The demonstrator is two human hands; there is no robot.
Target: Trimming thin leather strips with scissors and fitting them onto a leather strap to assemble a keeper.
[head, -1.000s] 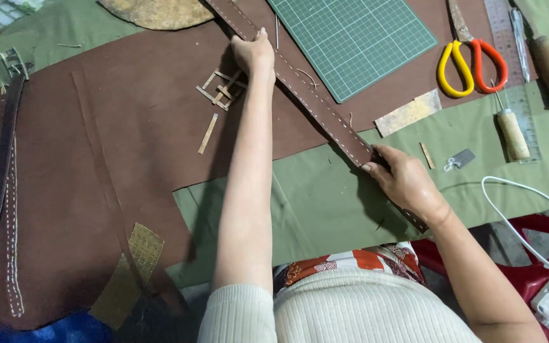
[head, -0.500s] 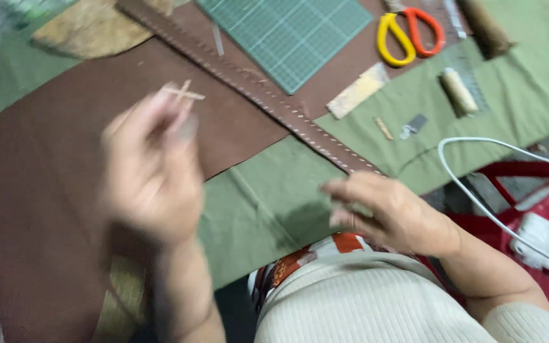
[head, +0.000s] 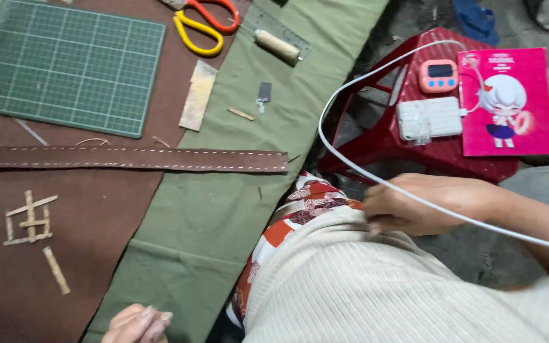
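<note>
My left hand [head: 136, 324] shows only partly at the bottom edge, over the green cloth [head: 204, 216]. Its fingers are bunched together, and I cannot tell if they pinch anything. My right hand [head: 414, 204] rests on my lap against the cream sweater [head: 376, 286], fingers curled under, with a white cable [head: 348, 170] running across it. A long brown stitched leather strap [head: 128, 159] lies flat across the brown leather sheet [head: 7, 298] and the green cloth, away from both hands. Small wooden sticks [head: 28, 220] lie on the leather sheet at the left.
A green cutting mat [head: 65, 63], orange and yellow scissors [head: 206, 25] and a wooden-handled tool [head: 277, 46] lie at the top. A red plastic stool [head: 408, 149] at the right carries a pink timer [head: 438, 75], a white charger block [head: 430, 117] and a pink booklet [head: 506, 101].
The view swung right toward the stool. Both hands let go of the strap, which now lies flat. My left hand dropped to the bottom edge and my right hand moved onto my lap.
</note>
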